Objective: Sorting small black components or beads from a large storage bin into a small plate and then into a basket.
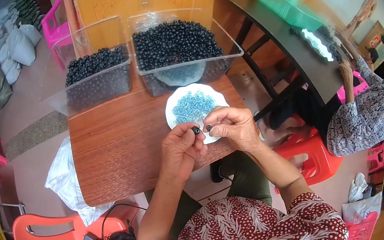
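Between the thumb and fingers of my left hand [178, 147] is a small round black piece [196, 130] with a hole facing up. My right hand [234, 125] pinches another small dark piece [208, 128] close beside it, a little gap apart. Both hands are over the near edge of a white plate [171, 120] with a wavy rim. On the plate lies a heap of tiny pale-blue, clear-looking pieces [193, 105]. Behind it stand two clear plastic bins, the left bin [100, 89] and the larger right bin [224, 70], both holding many round black pieces [174, 40].
The brown wooden table [114, 154] ends just before my lap. To the right, a person [364, 116] works at a dark table [282, 35] with a green basket [286, 5]. An orange chair [47, 236] carrying a black device and cable stands left; a white sack [66, 180] hangs nearby.
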Demonstrator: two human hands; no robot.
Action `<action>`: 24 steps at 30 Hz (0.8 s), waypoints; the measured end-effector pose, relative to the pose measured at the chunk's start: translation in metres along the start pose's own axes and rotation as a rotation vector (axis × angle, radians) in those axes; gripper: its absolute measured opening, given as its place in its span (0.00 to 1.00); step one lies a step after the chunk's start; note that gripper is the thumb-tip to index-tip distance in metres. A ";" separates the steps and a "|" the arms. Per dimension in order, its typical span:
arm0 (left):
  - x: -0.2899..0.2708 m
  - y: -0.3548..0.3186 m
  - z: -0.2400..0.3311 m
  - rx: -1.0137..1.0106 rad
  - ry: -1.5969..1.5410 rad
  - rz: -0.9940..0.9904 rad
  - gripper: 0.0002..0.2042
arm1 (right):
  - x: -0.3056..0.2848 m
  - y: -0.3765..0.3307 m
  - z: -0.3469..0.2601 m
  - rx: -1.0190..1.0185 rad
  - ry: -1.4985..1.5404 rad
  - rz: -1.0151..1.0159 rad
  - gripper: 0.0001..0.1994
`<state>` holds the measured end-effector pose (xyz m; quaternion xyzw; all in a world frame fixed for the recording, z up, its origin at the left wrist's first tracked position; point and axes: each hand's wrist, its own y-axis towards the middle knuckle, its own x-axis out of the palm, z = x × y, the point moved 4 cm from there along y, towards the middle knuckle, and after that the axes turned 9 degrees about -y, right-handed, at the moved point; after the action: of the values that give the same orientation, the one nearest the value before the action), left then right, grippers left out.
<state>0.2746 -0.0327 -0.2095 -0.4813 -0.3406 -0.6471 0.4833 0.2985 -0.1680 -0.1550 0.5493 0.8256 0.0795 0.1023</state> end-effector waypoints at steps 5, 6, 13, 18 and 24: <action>-0.001 0.001 -0.003 -0.011 -0.018 -0.007 0.07 | 0.000 0.000 -0.004 -0.073 -0.044 0.007 0.12; -0.001 0.001 -0.003 -0.007 -0.022 -0.016 0.07 | -0.001 0.001 -0.003 -0.116 -0.110 -0.016 0.11; -0.003 0.003 -0.003 -0.016 -0.068 0.056 0.06 | 0.004 0.001 0.001 -0.051 0.056 0.018 0.08; -0.008 0.004 -0.005 -0.014 -0.069 0.048 0.06 | 0.001 0.001 0.006 -0.057 -0.006 0.023 0.09; -0.011 0.006 -0.007 -0.005 -0.006 0.051 0.07 | 0.004 -0.001 0.009 -0.042 -0.064 0.043 0.08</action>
<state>0.2793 -0.0377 -0.2218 -0.4931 -0.3281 -0.6340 0.4972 0.2981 -0.1649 -0.1645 0.5670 0.8080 0.0812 0.1383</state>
